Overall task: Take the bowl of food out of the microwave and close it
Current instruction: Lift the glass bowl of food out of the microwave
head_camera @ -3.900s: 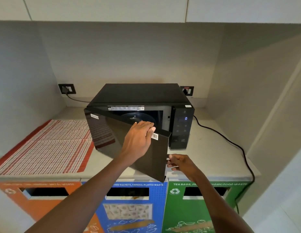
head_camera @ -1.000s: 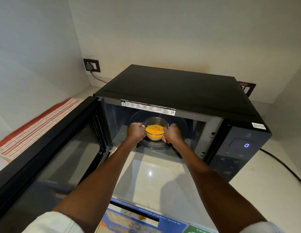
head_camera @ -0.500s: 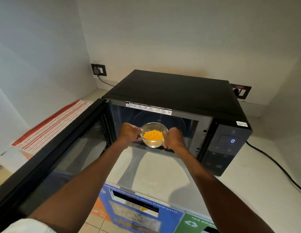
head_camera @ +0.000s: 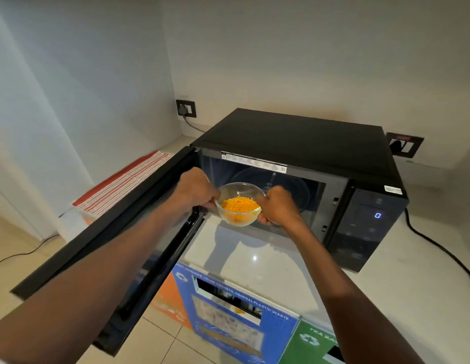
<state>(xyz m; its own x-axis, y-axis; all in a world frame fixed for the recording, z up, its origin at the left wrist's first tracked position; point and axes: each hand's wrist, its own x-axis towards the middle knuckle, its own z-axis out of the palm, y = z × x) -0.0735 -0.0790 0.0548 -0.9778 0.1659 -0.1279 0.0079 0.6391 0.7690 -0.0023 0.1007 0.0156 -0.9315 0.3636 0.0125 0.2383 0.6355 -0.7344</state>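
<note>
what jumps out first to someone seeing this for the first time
A glass bowl of bright orange shredded food, held in the middle by the left hand and right hand just in front of the black microwave. The microwave door hangs wide open at left.

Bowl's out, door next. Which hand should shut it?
Left, probably. The open door swings out on the person's left, right beside the left hand. The right hand sits on the bowl's far side, toward the control panel, and could keep holding the bowl.
</note>
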